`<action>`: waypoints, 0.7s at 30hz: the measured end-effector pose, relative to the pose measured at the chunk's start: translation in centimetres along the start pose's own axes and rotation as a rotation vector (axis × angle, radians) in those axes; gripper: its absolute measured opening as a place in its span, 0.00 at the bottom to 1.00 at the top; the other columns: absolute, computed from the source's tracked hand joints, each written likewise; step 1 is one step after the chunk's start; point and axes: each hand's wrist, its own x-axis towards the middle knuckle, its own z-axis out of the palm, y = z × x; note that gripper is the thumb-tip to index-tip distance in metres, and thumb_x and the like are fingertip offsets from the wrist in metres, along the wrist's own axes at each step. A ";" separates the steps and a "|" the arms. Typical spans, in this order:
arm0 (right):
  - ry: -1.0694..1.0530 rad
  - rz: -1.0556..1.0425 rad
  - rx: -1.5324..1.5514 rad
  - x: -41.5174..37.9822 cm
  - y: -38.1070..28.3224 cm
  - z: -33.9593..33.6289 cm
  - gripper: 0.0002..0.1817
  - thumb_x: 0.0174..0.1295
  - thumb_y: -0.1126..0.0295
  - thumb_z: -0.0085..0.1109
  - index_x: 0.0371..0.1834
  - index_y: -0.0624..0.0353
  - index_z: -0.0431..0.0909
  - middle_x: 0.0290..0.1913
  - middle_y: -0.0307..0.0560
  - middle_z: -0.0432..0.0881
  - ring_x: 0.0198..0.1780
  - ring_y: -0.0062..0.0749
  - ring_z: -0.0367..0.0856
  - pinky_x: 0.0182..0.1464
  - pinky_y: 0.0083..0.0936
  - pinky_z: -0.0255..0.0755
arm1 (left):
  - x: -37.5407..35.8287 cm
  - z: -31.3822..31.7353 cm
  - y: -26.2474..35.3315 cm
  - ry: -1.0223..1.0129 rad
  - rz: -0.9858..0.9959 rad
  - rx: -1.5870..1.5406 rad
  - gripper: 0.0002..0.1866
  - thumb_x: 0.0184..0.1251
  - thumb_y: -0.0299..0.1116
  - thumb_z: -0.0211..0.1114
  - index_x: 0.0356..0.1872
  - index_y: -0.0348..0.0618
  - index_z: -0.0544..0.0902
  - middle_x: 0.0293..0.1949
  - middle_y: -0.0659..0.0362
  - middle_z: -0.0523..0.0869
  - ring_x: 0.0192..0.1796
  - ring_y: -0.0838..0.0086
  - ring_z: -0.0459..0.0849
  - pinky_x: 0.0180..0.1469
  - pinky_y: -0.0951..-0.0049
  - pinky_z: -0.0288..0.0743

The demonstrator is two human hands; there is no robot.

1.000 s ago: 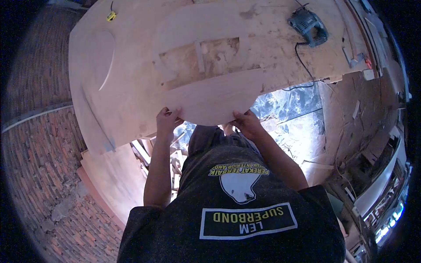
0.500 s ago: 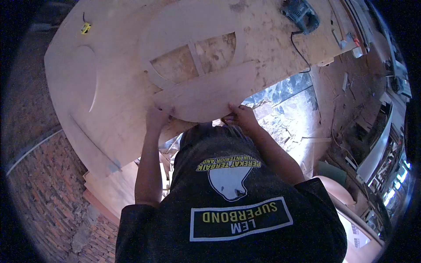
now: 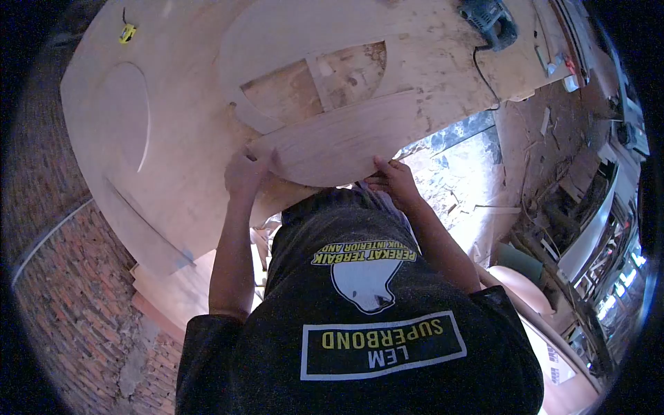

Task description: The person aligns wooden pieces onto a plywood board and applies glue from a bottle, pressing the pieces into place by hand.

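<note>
A very big sheet of plywood lies flat and fills most of the top of the view. It has a wide hole cut in it, with a thin strip of wood crossing the hole. Under and beside it is a red brick floor.

On the near edge of the big sheet rests a smaller curved wood piece, shaped like half a circle. Its round side points toward the person and hangs out past the sheet's edge.

The person wears a dark shirt with yellow words on it.

The left hand is closed on the left end of the curved wood piece, fingers wrapped over its edge. The right hand pinches the round edge on the right side, thumb on top.

Far back on the sheet sits a blue power tool with a black cord trailing off the edge. A tiny yellow thing lies at the far left corner; I cannot tell what it is.
</note>
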 end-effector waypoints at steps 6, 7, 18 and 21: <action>-0.008 0.032 -0.097 -0.2 -0.7 -0.6 0.26 0.71 0.50 0.67 0.48 0.68 0.79 0.41 0.58 0.88 0.41 0.38 0.91 0.39 0.29 0.86 | -1.1 -0.9 2.0 0.152 -0.017 -0.010 0.37 0.54 0.65 0.75 0.50 0.40 0.88 0.43 0.48 0.92 0.47 0.52 0.91 0.50 0.54 0.83; 0.031 0.007 -0.152 -0.3 -1.0 -0.8 0.27 0.70 0.49 0.68 0.47 0.68 0.79 0.41 0.57 0.88 0.41 0.38 0.91 0.39 0.29 0.86 | -1.2 -1.0 2.1 0.167 -0.007 -0.022 0.37 0.54 0.65 0.75 0.50 0.40 0.88 0.42 0.48 0.92 0.47 0.52 0.91 0.50 0.54 0.83; 0.157 -0.131 -0.228 0.2 -3.0 -2.2 0.26 0.71 0.46 0.65 0.43 0.63 0.80 0.37 0.50 0.85 0.39 0.35 0.90 0.38 0.32 0.87 | 0.9 1.1 -0.1 0.222 0.050 -0.078 0.34 0.51 0.63 0.77 0.45 0.40 0.88 0.39 0.47 0.92 0.43 0.51 0.91 0.48 0.52 0.83; 0.134 -0.103 -0.226 -0.2 -3.3 -1.7 0.27 0.71 0.45 0.64 0.41 0.63 0.80 0.37 0.50 0.85 0.39 0.36 0.91 0.37 0.32 0.88 | 0.1 0.3 0.6 0.213 0.013 -0.100 0.33 0.51 0.62 0.76 0.46 0.42 0.87 0.39 0.48 0.92 0.43 0.51 0.91 0.48 0.52 0.83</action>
